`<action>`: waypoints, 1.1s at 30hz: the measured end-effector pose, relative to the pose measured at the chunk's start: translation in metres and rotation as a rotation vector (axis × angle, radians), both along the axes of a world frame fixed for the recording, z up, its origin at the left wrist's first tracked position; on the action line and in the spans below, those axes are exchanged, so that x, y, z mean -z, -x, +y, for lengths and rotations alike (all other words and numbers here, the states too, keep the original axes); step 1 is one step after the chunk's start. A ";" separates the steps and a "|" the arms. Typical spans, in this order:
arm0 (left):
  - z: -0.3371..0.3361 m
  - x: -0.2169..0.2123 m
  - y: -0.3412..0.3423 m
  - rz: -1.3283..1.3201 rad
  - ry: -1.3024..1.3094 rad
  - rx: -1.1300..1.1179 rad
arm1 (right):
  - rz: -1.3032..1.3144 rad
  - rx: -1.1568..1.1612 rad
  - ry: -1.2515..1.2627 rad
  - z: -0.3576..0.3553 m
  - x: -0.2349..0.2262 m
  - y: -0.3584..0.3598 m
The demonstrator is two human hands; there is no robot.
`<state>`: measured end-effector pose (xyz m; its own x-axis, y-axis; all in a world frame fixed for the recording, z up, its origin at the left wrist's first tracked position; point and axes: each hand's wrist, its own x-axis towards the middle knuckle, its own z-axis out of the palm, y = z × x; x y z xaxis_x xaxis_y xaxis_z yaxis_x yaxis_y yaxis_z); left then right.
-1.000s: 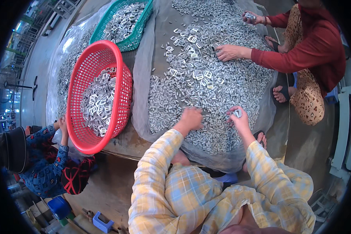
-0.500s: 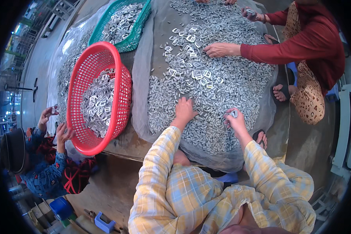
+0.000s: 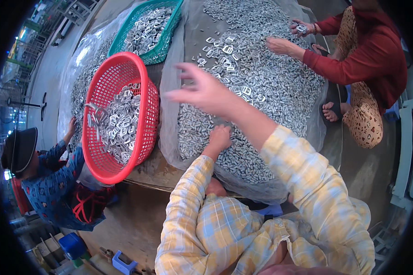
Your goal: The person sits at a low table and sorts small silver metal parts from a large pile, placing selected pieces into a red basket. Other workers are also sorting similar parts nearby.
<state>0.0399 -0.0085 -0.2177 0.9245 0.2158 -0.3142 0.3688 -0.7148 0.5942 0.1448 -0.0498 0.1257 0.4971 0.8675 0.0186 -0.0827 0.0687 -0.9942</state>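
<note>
My right hand [image 3: 204,90] is stretched out to the left above the pile, blurred, its fingers apart and nothing in them. To its left, the red basket [image 3: 152,107] holds many metal buckles [image 3: 124,123]. A few blurred buckles [image 3: 96,113] appear in mid-air at the basket's left inner side. Low on the pile of small grey metal cylinders [image 3: 248,153], my left hand [image 3: 220,137] rests with its fingers curled in; what they hold, if anything, is hidden. Loose silver buckles [image 3: 227,59] lie on top of the pile farther off.
A green basket [image 3: 159,54] of buckles stands behind the red one. At the right, a person in a red sleeve [image 3: 344,68] holds a buckle [image 3: 302,29] over the pile. Another person in a dark cap [image 3: 20,151] works at the left, by a second pile [image 3: 80,85].
My right hand has swung left from the pile and released the buckle it held. My left hand's fingers have curled in. The red-sleeved person's near hand has drawn back to the right.
</note>
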 end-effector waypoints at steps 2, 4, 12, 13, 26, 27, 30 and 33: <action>-0.035 -0.062 -0.020 0.041 -0.217 0.148 | -0.135 0.217 0.155 -0.047 0.091 -0.041; -0.032 -0.063 -0.015 0.033 -0.222 0.124 | -0.398 0.299 0.457 -0.094 0.141 -0.051; -0.034 -0.066 -0.011 -0.094 -0.173 0.073 | -0.781 0.199 0.935 -0.192 0.244 -0.023; -0.031 -0.067 -0.005 -0.134 -0.219 0.089 | -0.874 0.163 0.898 -0.187 0.248 -0.017; -0.022 -0.080 0.004 -0.165 0.027 0.041 | -0.984 0.064 0.907 -0.184 0.248 0.023; -0.025 -0.081 0.000 -0.107 0.042 0.056 | -0.971 0.053 0.932 -0.193 0.248 0.020; 0.000 -0.098 0.006 -0.326 0.023 -0.182 | -0.999 0.053 0.961 -0.206 0.251 0.022; 0.065 -0.171 0.007 -0.584 -0.461 -0.408 | -1.012 0.051 1.012 -0.230 0.249 0.025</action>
<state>0.0329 0.0561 -0.0469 0.7327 0.5573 0.3907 0.3753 -0.8097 0.4512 0.1202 -0.2797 -0.1235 0.6743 0.7027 -0.2270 0.6588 -0.7113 -0.2449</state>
